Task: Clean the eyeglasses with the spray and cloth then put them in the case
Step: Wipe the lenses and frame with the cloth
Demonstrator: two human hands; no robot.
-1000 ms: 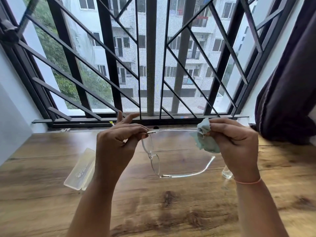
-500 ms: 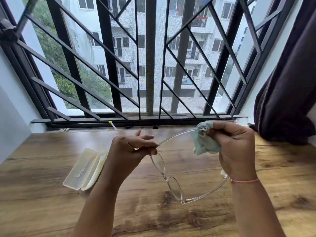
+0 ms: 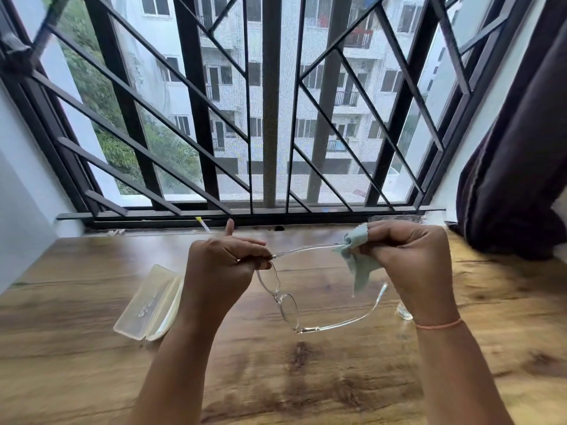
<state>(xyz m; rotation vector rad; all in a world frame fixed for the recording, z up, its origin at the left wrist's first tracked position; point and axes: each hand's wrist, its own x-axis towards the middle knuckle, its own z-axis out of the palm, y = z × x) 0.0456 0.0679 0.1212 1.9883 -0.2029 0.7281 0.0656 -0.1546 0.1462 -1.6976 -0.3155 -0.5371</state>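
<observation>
**Frame could bend under the wipe**

The left hand [image 3: 221, 271] pinches the clear-framed eyeglasses [image 3: 288, 308] at the hinge, above the wooden surface [image 3: 92, 363]. The right hand [image 3: 408, 265] grips a pale green cloth [image 3: 359, 265] round one temple arm [image 3: 306, 250]. Hard pulling could bend that arm.

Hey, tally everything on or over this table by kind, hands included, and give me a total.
hands: 2, left hand and right hand
eyeglasses: 1
cloth: 1
case: 1
bottle: 1, mostly hidden behind the right wrist
Total: 6
</observation>
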